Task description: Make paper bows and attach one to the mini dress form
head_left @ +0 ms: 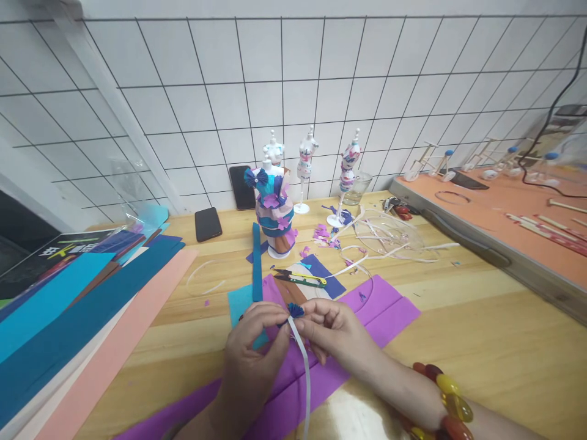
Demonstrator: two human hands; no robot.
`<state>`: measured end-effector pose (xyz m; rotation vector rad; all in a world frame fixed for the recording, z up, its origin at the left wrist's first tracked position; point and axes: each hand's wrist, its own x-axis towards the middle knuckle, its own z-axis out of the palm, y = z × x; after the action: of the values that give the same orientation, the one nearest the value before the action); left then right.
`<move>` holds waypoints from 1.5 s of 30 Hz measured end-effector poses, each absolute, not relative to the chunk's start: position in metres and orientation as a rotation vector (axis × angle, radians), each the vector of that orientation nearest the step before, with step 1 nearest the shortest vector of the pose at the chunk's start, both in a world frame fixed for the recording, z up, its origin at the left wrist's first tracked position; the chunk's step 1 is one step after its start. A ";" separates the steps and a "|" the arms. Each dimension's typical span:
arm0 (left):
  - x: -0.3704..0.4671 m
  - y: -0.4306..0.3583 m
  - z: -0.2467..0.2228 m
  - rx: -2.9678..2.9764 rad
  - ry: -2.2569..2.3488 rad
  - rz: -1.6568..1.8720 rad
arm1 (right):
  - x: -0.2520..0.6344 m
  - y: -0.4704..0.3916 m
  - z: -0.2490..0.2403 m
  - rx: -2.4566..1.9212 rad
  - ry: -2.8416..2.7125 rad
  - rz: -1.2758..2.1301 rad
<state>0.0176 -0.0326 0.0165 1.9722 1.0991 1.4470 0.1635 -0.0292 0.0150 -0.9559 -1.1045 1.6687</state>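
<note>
Between my fingertips is a small dark blue pleated paper bow (296,310). My left hand (254,351) pinches its left side, at the top end of a narrow white strip (306,370) that hangs toward me. On the right side of the bow, the thumb and fingers of my right hand (334,330) are closed. Purple crepe paper (385,311) lies beneath both hands. Just beyond them are yellow-and-green thread snips (300,278) and a teal paper strip (257,263). A mini dress form (275,208) wrapped in coloured paper, with a blue bow at its shoulder, stands farther back.
Mini dress forms (307,159) stand by the tiled wall, near a glass (360,188). Tangled white strip (389,235) and purple scraps (323,235) lie right of centre. Paper sheets (92,311) are stacked left, near phones (208,224). An orange board (504,208) borders the right.
</note>
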 end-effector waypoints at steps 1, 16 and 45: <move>0.018 -0.033 0.017 1.950 1.102 1.449 | 0.164 -0.029 0.015 -0.946 -1.105 1.667; 0.017 -0.033 0.012 1.788 1.059 1.361 | 0.167 -0.028 0.013 -0.925 -1.116 1.680; 0.007 -0.029 0.022 2.486 1.113 1.386 | 0.164 -0.034 0.022 -0.946 -1.056 1.667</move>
<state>0.0073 -0.0289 0.0225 2.4857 1.1129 1.3865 0.1641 -0.0336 0.0221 -0.9461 -1.0559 1.6668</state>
